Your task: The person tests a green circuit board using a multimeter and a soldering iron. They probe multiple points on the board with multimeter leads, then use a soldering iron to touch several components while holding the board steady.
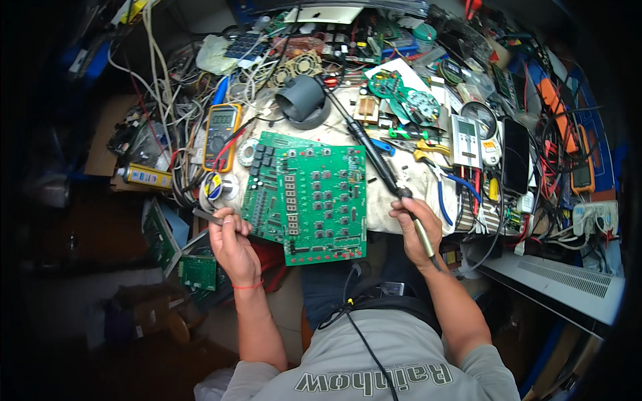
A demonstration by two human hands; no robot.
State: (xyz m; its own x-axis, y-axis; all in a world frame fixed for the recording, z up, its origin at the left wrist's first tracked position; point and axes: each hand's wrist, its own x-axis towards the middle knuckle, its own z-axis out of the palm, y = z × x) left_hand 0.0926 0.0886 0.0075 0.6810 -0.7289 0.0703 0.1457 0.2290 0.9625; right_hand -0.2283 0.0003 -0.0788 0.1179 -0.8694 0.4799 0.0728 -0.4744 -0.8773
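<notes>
My left hand [234, 244] is closed, pinching a dark, slim, flat tool [206, 216] beside the circuit boards; its exact kind is unclear. My right hand [418, 230] is closed around a corded, pen-shaped tool with a brass-coloured handle [422, 237], which looks like a soldering iron. Between my hands lies a green circuit board [328, 220] with push buttons and a column of digit displays, overhanging the table's front edge. It partly covers a second green board [261, 190] with black relays. A long black tool [368, 147] slants from the grey cup [299, 98] toward my right hand.
A yellow multimeter [221, 134] and solder spool [221, 187] sit left of the boards. To the right are blue-handled pliers [445, 200], yellow-handled cutters [431, 150], a white device [466, 140] and a black phone [515, 157]. Cables and electronic parts crowd the back.
</notes>
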